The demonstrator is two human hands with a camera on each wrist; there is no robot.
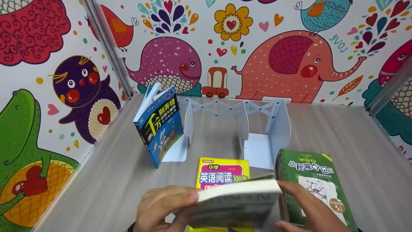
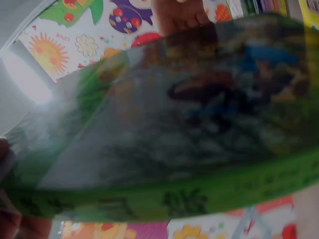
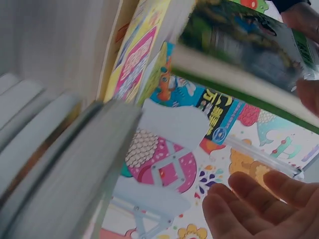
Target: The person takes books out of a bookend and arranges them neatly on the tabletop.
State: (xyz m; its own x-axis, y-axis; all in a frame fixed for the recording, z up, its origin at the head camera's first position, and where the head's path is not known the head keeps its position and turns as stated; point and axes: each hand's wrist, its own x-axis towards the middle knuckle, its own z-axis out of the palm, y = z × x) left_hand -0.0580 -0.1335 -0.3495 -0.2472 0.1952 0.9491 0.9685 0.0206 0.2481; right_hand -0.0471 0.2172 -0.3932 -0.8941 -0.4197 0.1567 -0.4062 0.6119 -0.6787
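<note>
My left hand (image 1: pixel 167 206) grips one end of a book (image 1: pixel 236 206) and holds it tilted above the table, pale page edges uppermost in the head view. Its glossy dark cover (image 2: pixel 199 104) and green spine (image 2: pixel 149 199) fill the left wrist view, blurred. Beyond the book's other end is my right hand (image 1: pixel 312 209); the right wrist view shows that hand (image 3: pixel 264 209) with fingers spread, apart from the book and holding nothing. Partly hidden under the held book lies a yellow book (image 1: pixel 223 164). Close to my right hand rests a green book (image 1: pixel 309 167) atop a stack.
A pale blue expandable bookend rack (image 1: pixel 257 146) stands toward the back of the table. At its left section a blue book (image 1: pixel 164 129) stands upright, slightly fanned. Cartoon-printed panels (image 1: pixel 225 64) enclose the table at the back and sides.
</note>
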